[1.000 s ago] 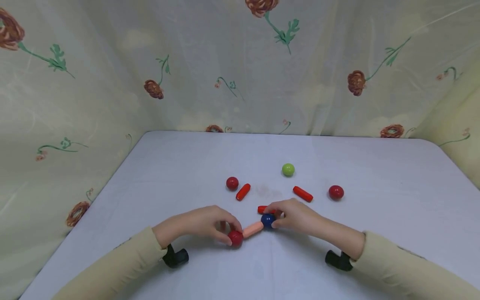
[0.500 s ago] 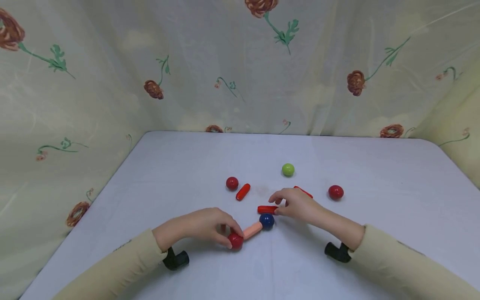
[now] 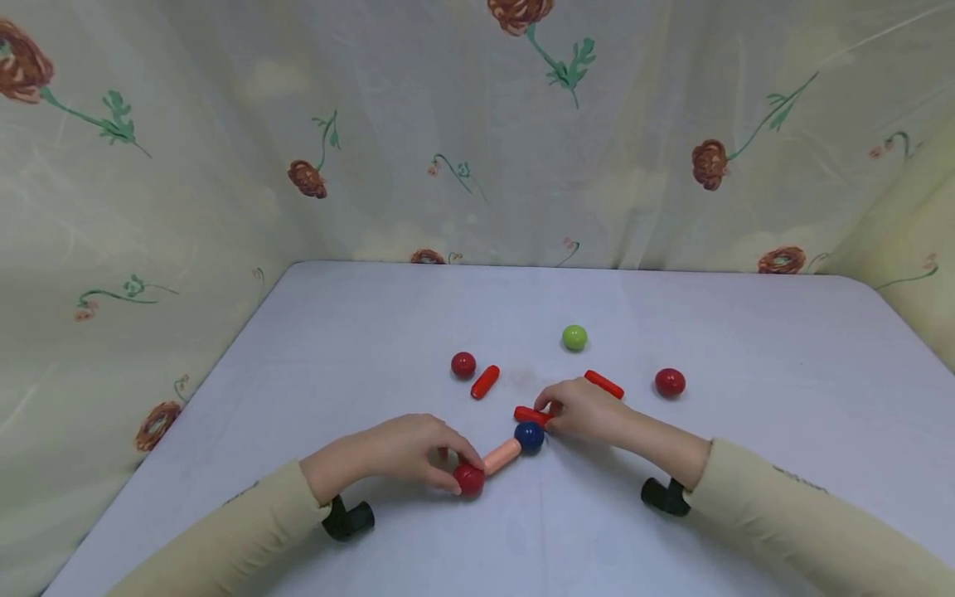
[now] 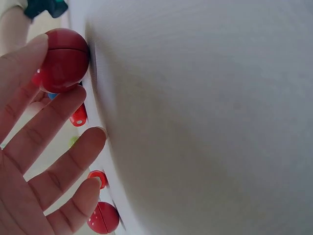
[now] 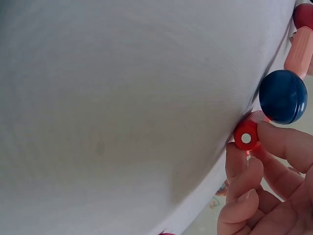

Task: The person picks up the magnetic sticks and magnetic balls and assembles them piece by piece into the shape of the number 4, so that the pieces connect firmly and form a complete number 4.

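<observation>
My left hand (image 3: 414, 448) pinches a glossy red ball (image 3: 469, 480) between thumb and finger; the other fingers are spread in the left wrist view. A pink rod (image 3: 502, 456) runs from that ball to a dark blue ball (image 3: 529, 437), touching both. Just behind the blue ball lies a short red rod (image 3: 528, 414). My right hand (image 3: 593, 408) pinches its right end with thumb and fingers. In the right wrist view, the end of this red rod (image 5: 246, 137) shows a pale round hole, close beside the blue ball (image 5: 283, 96).
Farther back on the white table (image 3: 358, 332) lie another red ball (image 3: 463, 365), a red rod (image 3: 485, 382), a green ball (image 3: 574, 337), a red rod (image 3: 604, 385) and a red ball (image 3: 670, 382). A flowered curtain (image 3: 477, 124) hangs behind the table.
My right hand has let go of the blue ball, moved back a little and taken hold of the red rod, which has turned slightly. My left hand has kept its grip on the red ball.
</observation>
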Action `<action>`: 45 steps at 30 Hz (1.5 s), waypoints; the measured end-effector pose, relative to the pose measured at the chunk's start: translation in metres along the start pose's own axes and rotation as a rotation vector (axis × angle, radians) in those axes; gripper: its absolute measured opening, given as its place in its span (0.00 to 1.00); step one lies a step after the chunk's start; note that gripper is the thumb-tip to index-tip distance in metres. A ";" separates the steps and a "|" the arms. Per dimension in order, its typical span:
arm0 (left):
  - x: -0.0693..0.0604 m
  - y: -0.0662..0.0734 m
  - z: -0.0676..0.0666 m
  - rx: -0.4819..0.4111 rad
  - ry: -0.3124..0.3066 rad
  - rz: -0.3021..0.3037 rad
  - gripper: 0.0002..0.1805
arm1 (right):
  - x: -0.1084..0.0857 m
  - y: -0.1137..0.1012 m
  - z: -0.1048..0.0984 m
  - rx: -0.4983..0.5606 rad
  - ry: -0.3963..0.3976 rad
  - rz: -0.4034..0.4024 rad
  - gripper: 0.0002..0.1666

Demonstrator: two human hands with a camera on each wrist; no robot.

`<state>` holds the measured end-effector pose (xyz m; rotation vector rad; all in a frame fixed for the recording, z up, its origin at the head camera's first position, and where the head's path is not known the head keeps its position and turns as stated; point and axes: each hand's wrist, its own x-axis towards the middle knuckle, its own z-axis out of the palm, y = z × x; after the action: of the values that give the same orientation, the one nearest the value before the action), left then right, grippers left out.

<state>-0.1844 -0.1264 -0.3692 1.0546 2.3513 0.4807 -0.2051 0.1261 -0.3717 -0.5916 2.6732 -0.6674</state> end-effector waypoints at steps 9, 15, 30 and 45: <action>0.001 0.001 -0.001 0.012 0.000 -0.026 0.20 | -0.001 0.003 -0.002 -0.003 0.007 0.002 0.14; 0.000 0.001 0.001 0.015 0.021 -0.038 0.19 | -0.003 0.007 -0.005 0.024 0.001 0.031 0.15; 0.015 0.013 0.007 0.065 0.178 -0.078 0.16 | -0.018 0.017 -0.015 0.024 0.001 0.051 0.17; 0.035 0.024 0.010 0.019 0.295 -0.196 0.17 | -0.029 0.018 -0.018 0.076 -0.008 -0.024 0.14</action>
<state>-0.1845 -0.0832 -0.3763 0.7940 2.6892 0.5727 -0.1928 0.1611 -0.3599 -0.6057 2.6242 -0.7676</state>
